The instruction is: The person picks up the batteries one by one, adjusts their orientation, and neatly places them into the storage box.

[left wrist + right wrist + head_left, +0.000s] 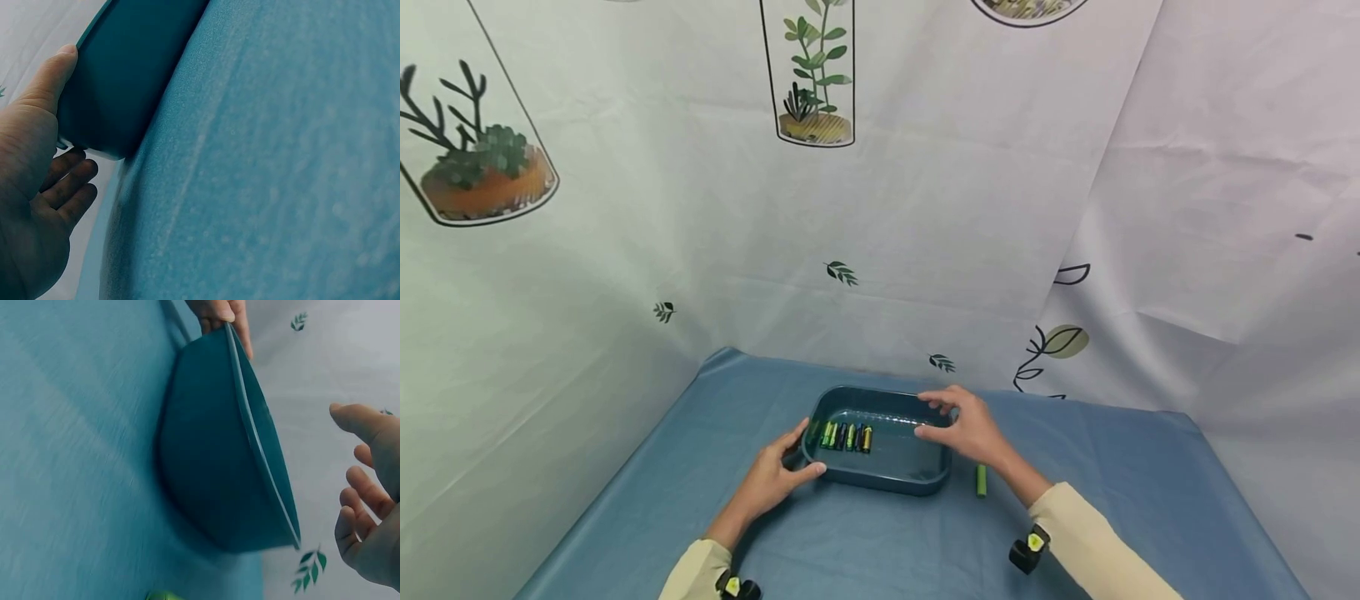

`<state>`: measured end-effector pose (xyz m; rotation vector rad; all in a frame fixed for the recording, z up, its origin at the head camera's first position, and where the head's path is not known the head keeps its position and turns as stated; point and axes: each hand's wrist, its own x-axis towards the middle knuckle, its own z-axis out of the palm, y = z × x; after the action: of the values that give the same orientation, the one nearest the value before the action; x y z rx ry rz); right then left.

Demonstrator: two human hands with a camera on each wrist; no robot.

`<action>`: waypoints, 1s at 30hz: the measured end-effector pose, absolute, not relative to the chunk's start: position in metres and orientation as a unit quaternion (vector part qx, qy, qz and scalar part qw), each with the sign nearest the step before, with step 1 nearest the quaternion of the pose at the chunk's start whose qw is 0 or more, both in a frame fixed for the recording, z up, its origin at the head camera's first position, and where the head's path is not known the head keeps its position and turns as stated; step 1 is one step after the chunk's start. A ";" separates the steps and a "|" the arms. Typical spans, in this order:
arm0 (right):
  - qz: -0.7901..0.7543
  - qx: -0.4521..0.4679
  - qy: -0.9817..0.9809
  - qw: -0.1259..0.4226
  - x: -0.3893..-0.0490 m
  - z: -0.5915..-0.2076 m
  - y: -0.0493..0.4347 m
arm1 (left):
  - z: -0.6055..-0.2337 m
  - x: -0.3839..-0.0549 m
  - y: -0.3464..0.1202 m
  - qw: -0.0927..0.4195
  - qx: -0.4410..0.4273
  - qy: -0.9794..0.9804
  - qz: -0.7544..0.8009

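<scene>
A dark teal rectangular tray [887, 482] holds several batteries [847, 437], lined up side by side in its left half. My left hand [771, 475] grips the tray's near left corner; in the left wrist view its thumb [59, 65] lies against the rim while the other fingers bend loosely by the tray's end. Over the tray's right end hovers my right hand [966, 425], thumb and fingers spread apart with nothing between them. One green battery [981, 481] lies on the cloth just right of the tray, below my right wrist.
A blue cloth [880, 542] covers the table under the tray. Behind it hangs a pale curtain [925, 233] printed with plants, with more pale fabric on both sides. Each wrist carries a small black camera [1028, 550].
</scene>
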<state>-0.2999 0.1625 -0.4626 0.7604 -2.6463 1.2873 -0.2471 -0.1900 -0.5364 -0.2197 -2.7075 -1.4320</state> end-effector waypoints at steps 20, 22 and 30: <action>0.393 0.240 -0.882 0.100 -0.278 -0.503 0.247 | -0.534 -0.247 -0.189 0.021 -0.059 -0.878 -0.475; 0.392 0.228 -0.886 0.092 -0.276 -0.510 0.252 | -0.534 -0.247 -0.189 0.023 -0.062 -0.876 -0.477; 0.384 0.208 -0.896 0.081 -0.274 -0.532 0.264 | -0.536 -0.247 -0.190 0.027 -0.064 -0.874 -0.480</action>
<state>-0.2737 0.2642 -0.5324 0.6208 -2.6783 1.1492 -0.2474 -0.1901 -0.5358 -0.1975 -2.7003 -1.4840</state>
